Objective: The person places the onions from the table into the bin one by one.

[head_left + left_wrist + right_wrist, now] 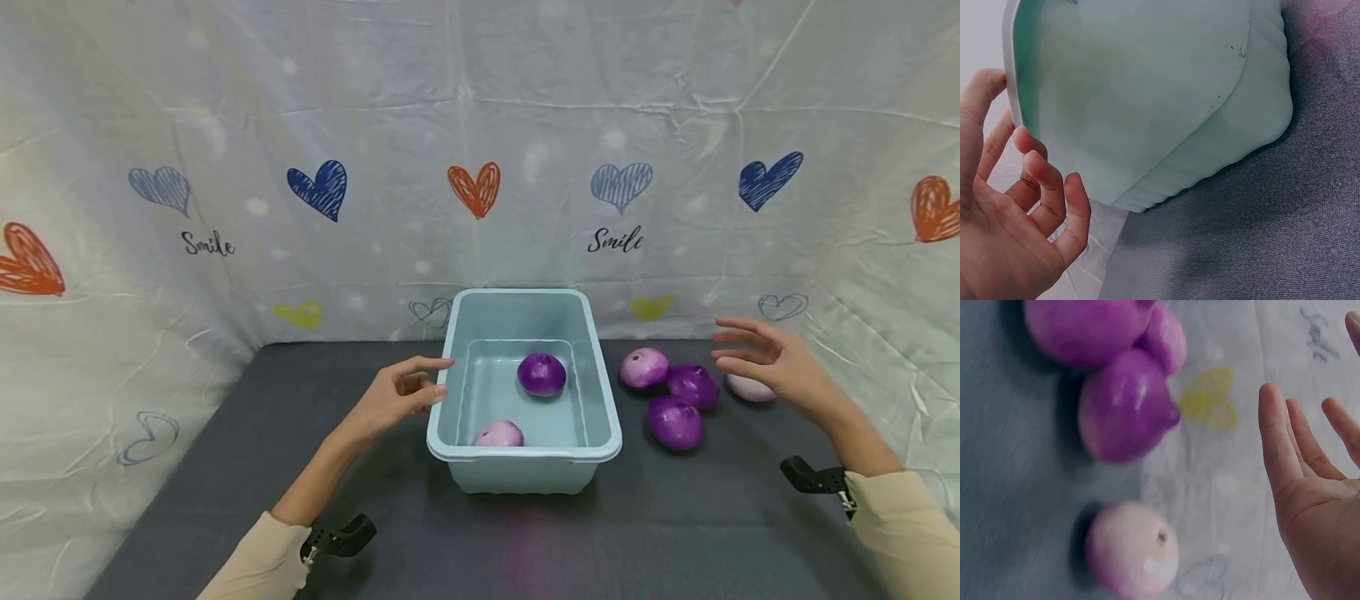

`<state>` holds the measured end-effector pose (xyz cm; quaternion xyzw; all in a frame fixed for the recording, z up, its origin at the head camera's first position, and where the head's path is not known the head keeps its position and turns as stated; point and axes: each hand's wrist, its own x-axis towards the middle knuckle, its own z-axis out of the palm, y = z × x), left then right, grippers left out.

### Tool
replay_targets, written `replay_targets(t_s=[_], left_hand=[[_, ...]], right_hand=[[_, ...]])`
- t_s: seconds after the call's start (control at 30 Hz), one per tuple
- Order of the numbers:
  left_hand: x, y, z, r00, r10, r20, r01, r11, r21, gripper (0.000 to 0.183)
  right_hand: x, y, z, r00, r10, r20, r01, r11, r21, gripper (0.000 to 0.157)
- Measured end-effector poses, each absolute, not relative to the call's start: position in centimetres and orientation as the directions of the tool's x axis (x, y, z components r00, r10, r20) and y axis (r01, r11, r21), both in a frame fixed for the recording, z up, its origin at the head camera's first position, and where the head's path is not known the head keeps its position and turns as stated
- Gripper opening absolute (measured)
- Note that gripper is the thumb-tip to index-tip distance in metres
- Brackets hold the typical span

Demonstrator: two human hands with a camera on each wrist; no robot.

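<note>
My left hand [401, 390] holds the left rim of a pale blue-green plastic basin [525, 472], thumb and forefinger at the edge and the other fingers curled below. Inside the basin lie a dark purple onion [542, 374] and a paler pink onion [499, 434], partly covered by the front rim. Over on the right, my right hand [780, 367] hovers with loosely spread fingers and nothing in them. Below it sits a whitish onion [1135, 550], partly hidden in the head view. Just left is a cluster: a pink onion [643, 367] and two purple onions [675, 422].
A dark grey cloth [675, 533] covers the table. Behind it hangs a pale curtain [540, 108] printed with hearts and the word Smile, close to the basin's back edge. Black straps [341, 537] with small devices sit on both wrists.
</note>
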<state>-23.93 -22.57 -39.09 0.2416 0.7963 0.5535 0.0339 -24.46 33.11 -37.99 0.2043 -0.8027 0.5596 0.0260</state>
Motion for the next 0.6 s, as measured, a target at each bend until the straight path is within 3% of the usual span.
replay_targets(t_s=[0.2, 0.6], left_hand=[[-24.0, -22.5, -39.1, -0.876, 0.428, 0.221, 0.352, 0.256, 0.9, 0.041], [-24.0, -22.6, -39.1, -0.879, 0.427, 0.215, 0.345, 0.256, 0.903, 0.042]], right_hand=[[-23.5, 36.0, -39.0, -0.937, -0.215, 0.277, -0.33, 0.272, -0.904, 0.056], [-22.3, 39.2, -40.4, -0.951, -0.104, 0.291, -0.306, 0.452, -0.838, 0.059]])
